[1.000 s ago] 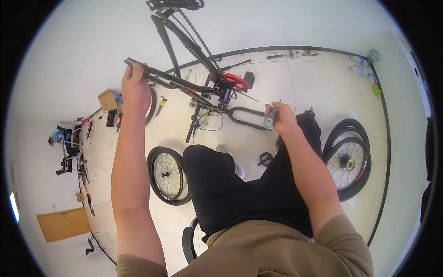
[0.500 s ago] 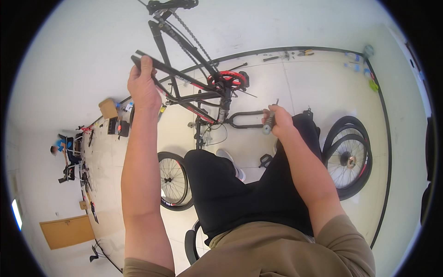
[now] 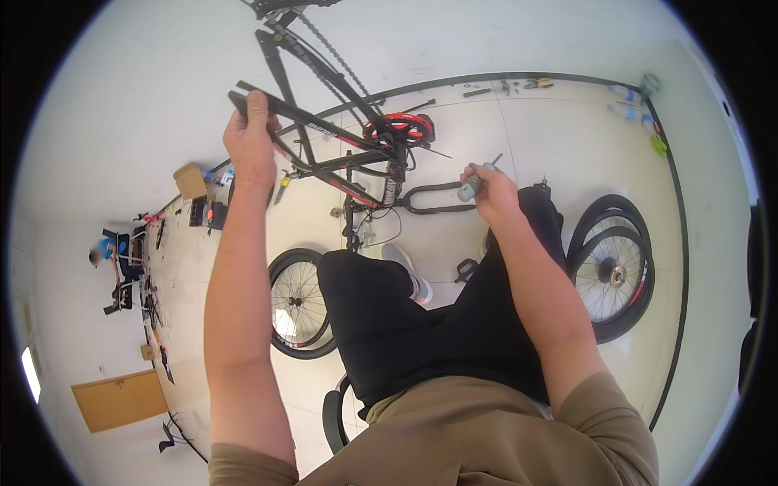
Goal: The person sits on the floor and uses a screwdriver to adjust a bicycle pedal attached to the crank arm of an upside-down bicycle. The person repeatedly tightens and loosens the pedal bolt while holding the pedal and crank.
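The floor point(image 3: 478, 134) is pale and shiny, and a dark strip runs along the bottom of the white wall point(image 3: 502, 40). Far off on my left, a person in a blue top point(image 3: 107, 249) is near some dark chairs, and there is a tan door point(image 3: 119, 401).

The black bike frame point(image 3: 324, 130) is in front of me, held at a slant. My left grip point(image 3: 253, 144) is closed around one end of it, with the thumb on top. A chain point(image 3: 330, 39) hangs along it, next to a red ring point(image 3: 415, 121). The fork point(image 3: 409, 202) points to my right.

My right grip point(image 3: 496, 193) is curled tight around a grey tool point(image 3: 468, 191) with a thin rod poking out. It is close to the fork, but I can't tell if they touch.

One wheel point(image 3: 297, 302) lies by my left knee, and more wheels point(image 3: 609, 275) lie by my right leg. A black pedal point(image 3: 465, 270) is on the floor between my legs. Near the wall are a hammer point(image 3: 490, 91), pliers point(image 3: 538, 83) and some bottles point(image 3: 624, 109).
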Demonstrator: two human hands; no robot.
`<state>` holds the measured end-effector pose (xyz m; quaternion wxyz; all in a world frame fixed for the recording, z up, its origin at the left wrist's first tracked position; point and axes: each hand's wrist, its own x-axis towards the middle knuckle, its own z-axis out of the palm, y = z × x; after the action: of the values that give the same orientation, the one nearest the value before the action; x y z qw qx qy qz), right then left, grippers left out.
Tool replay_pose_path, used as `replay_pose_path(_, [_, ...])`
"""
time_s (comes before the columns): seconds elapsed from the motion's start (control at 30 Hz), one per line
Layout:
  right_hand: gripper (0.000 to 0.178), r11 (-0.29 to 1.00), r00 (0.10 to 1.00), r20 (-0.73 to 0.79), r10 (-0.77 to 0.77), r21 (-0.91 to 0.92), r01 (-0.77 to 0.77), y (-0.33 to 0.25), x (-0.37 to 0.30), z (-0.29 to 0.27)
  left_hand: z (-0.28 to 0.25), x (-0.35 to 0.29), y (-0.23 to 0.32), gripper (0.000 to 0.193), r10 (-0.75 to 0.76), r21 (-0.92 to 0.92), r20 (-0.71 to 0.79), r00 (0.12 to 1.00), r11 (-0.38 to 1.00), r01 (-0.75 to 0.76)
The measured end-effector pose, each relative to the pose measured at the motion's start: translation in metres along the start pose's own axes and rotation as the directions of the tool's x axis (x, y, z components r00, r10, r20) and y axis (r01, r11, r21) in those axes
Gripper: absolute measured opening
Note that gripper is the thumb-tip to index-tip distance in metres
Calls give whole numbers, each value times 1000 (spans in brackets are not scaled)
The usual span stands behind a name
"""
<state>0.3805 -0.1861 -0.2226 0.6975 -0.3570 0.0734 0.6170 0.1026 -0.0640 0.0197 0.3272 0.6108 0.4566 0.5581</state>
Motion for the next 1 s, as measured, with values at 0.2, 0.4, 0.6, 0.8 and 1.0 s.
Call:
replay_pose_path(0.2, [17,995,995,-102,19,-99,-29,-5,-2,-2,-9,12,-8,50,48,116,163,985,991,-67])
replay_pose_path(0.4, [20,914,995,-97,19,-401,-56,4,-11,12,12,9,-29,43,172,-31,-127,977,984,-178])
replay_pose_path(0.6, [28,794,995,96,-17,-604,72,24,-22,18,22,-2,-15,49,257,98,-143,956,965,-244])
replay_pose_path(0.8, [40,728,967,256,3,-663,174,36,-8,55,22,-1,-20,50,291,152,-171,941,952,-266])
replay_pose_path(1.0, [36,847,944,303,131,-528,52,40,16,86,20,-8,-22,44,300,157,-152,942,948,-276])
